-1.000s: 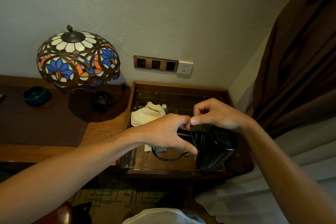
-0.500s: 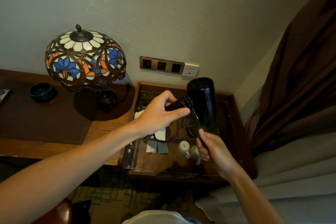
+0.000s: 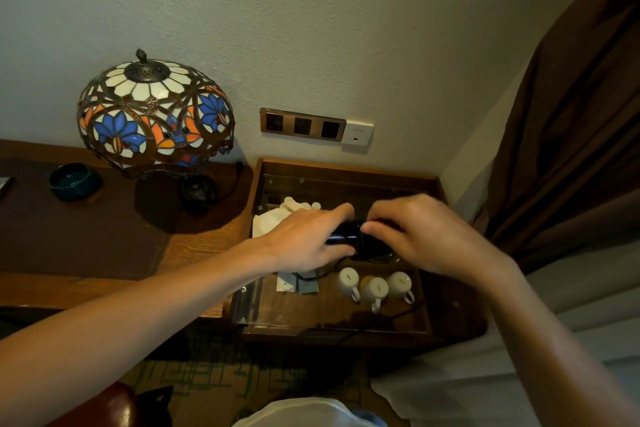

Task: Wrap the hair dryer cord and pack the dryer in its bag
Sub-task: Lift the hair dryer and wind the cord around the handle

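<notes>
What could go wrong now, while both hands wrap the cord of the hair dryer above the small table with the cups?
1. The loose cord hangs close to the three white cups; it might catch one and tip it.
2. The left hand and the right hand cover most of the hair dryer, so the grip is hard to judge; it might slip onto the glass top.

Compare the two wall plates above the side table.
The bronze socket panel is long, dark-framed and holds three dark square sockets; the white plate is small, plain and has one tiny port. The bronze socket panel sits to the left, the white plate against its right end. Both are mounted flat on the wall.
</notes>
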